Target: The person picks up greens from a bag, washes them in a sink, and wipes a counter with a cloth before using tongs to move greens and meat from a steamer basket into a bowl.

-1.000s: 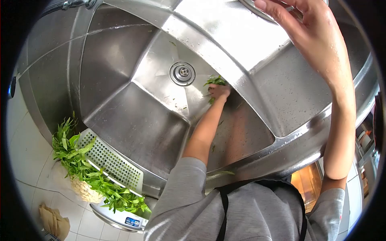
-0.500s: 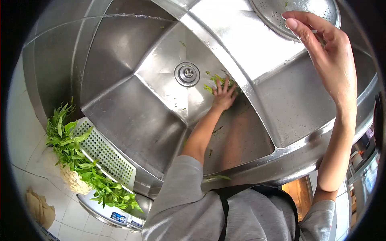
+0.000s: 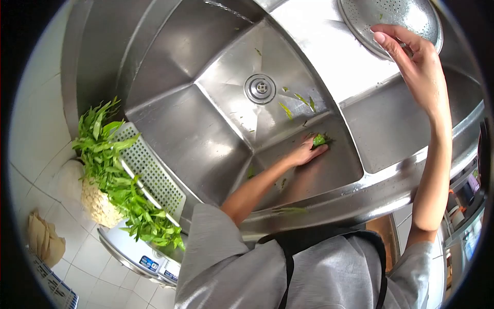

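Low in the left sink basin, my left hand is closed round a small bunch of green leaves, close to the basin's near wall. Several loose leaves lie on the basin floor to the right of the round drain. My right hand is raised at the rim of a metal colander, its thumb and forefinger curved toward each other. Whether the fingertips grip the rim or anything else is hard to make out.
At the left, leafy greens hang over a white perforated basket on the sink edge. Cauliflower-like pale food sits beside them. A second basin lies right of the divider. Brown paper is at the lower left.
My left hand has moved toward the near wall of the basin and closed on leaves, leaving some near the drain. The whole view has shifted slightly. My right hand stays beside the colander.
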The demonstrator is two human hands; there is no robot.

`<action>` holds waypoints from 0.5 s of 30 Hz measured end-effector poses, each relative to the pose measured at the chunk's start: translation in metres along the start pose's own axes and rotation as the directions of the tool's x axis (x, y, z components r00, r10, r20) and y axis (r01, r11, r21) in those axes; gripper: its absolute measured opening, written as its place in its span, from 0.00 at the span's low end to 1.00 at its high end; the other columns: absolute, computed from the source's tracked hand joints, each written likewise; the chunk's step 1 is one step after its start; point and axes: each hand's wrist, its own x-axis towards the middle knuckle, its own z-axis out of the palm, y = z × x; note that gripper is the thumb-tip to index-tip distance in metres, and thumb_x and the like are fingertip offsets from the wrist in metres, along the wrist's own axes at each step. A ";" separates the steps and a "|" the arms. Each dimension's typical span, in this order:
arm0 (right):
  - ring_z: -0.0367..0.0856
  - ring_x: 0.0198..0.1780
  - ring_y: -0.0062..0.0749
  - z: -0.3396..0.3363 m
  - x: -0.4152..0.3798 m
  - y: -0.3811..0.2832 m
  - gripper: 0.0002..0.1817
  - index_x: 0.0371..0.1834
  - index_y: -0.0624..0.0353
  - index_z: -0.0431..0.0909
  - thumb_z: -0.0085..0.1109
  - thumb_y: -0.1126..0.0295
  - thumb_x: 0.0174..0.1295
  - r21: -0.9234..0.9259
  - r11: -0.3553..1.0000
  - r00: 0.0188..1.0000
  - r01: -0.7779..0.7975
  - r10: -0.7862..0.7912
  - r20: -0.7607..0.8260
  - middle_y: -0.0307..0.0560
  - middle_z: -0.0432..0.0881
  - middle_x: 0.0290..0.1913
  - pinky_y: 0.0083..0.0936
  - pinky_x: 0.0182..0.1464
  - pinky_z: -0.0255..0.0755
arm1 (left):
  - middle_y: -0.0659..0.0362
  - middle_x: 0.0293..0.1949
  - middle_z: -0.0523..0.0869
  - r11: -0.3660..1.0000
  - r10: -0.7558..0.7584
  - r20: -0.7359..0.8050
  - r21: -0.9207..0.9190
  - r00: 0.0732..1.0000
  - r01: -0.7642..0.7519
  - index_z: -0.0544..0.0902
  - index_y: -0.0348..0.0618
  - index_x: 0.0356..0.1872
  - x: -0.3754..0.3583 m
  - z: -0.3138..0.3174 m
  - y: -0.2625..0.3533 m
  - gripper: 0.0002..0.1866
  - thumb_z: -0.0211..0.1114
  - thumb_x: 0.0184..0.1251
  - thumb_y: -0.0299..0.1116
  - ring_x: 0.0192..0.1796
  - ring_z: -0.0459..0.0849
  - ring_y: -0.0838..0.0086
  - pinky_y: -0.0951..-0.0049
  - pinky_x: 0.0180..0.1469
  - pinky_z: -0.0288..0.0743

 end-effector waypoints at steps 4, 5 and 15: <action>0.75 0.43 0.19 -0.029 0.004 0.026 0.16 0.46 0.60 0.76 0.49 0.62 0.62 0.231 0.971 0.983 0.068 -0.026 -0.181 0.41 0.80 0.38 0.17 0.45 0.66 | 0.48 0.50 0.72 0.999 0.003 -0.013 -0.054 1.000 -0.003 0.69 0.43 0.51 -0.058 -0.020 0.021 0.19 0.52 0.64 0.44 0.51 0.72 0.59 0.66 0.52 0.64; 0.77 0.43 0.20 -0.035 0.004 0.027 0.17 0.46 0.54 0.78 0.50 0.56 0.61 0.221 0.972 0.960 0.081 -0.016 -0.281 0.39 0.81 0.38 0.20 0.44 0.69 | 0.49 0.50 0.72 0.997 -0.042 0.037 -0.056 0.998 0.044 0.69 0.43 0.51 -0.068 -0.024 0.014 0.19 0.53 0.64 0.43 0.50 0.73 0.59 0.66 0.52 0.64; 0.76 0.38 0.22 0.017 -0.033 -0.057 0.18 0.40 0.59 0.79 0.50 0.56 0.60 0.368 0.930 0.992 -0.014 -0.033 0.121 0.42 0.81 0.35 0.22 0.40 0.69 | 0.45 0.53 0.68 0.982 -0.187 -0.004 0.032 0.982 0.188 0.65 0.38 0.57 -0.168 -0.038 0.067 0.40 0.39 0.58 0.66 0.59 0.61 0.53 0.60 0.61 0.54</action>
